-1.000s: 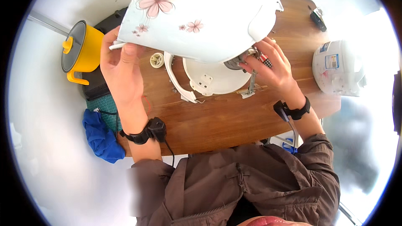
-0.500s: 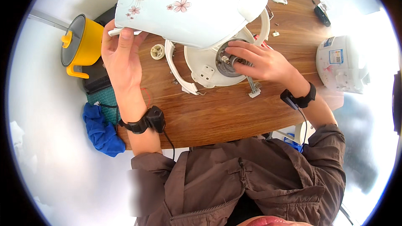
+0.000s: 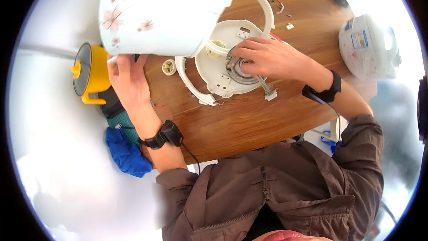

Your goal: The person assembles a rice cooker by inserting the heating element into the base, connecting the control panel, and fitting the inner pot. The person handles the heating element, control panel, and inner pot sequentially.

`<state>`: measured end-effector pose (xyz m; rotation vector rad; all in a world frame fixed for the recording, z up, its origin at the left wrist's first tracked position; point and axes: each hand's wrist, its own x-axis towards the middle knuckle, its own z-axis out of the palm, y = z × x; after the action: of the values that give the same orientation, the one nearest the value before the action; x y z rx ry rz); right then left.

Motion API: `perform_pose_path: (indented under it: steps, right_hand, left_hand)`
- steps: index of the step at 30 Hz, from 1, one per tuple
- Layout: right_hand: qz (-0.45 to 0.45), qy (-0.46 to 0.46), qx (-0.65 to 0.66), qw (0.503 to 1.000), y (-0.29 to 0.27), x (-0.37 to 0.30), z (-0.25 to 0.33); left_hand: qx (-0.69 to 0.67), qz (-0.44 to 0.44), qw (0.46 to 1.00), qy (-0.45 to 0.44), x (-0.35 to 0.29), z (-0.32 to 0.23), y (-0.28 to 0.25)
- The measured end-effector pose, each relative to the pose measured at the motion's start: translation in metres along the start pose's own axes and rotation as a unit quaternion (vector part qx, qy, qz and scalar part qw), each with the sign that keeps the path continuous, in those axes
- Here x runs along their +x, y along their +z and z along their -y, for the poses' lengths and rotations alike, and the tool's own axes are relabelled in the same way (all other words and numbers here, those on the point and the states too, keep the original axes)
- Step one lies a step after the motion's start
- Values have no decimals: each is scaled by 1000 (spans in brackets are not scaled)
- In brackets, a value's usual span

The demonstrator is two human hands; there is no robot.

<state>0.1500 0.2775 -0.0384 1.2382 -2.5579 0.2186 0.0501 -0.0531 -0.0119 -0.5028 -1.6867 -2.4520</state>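
Observation:
My left hand [image 3: 128, 80] is closed on the lower left edge of a tall white appliance shell [image 3: 156, 13] printed with pink flowers. The shell is tilted, and its top runs out of view. A white ring-shaped handle [image 3: 266, 4] curves out from its right side. Under the shell's right end lies a round white base [image 3: 208, 72] with a grey metal heating plate [image 3: 245, 78]. My right hand [image 3: 267, 60] has its fingers curled over this plate's upper side. The fingertips are partly hidden, so whether they grip it is unclear. A metal bracket [image 3: 266, 88] sticks out beside the plate.
A curved white strip [image 3: 192, 85] and a small round white part [image 3: 169, 67] lie left of the base. Further left are a yellow pot [image 3: 99, 73] and a blue cloth [image 3: 127, 154]. At right stands a white appliance [image 3: 363, 47]; small loose parts [image 3: 290, 26] lie behind.
The shell has swung to the left, baring more of the base and its far side. My right hand remains at the heating plate. The whole view has shifted slightly.

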Motion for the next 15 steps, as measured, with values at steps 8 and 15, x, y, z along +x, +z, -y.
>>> perform_pose_path:
  steps: [8, 15]
  right_hand:
    - [-24, 54, 20, 998, 0, -12, 6]
    - [-59, 121, 52, 990, 0, -29, 12]
  left_hand:
    - [78, 7, 997, 19, 0, 0, 7]
    - [75, 14, 997, 17, -1, -1, 10]
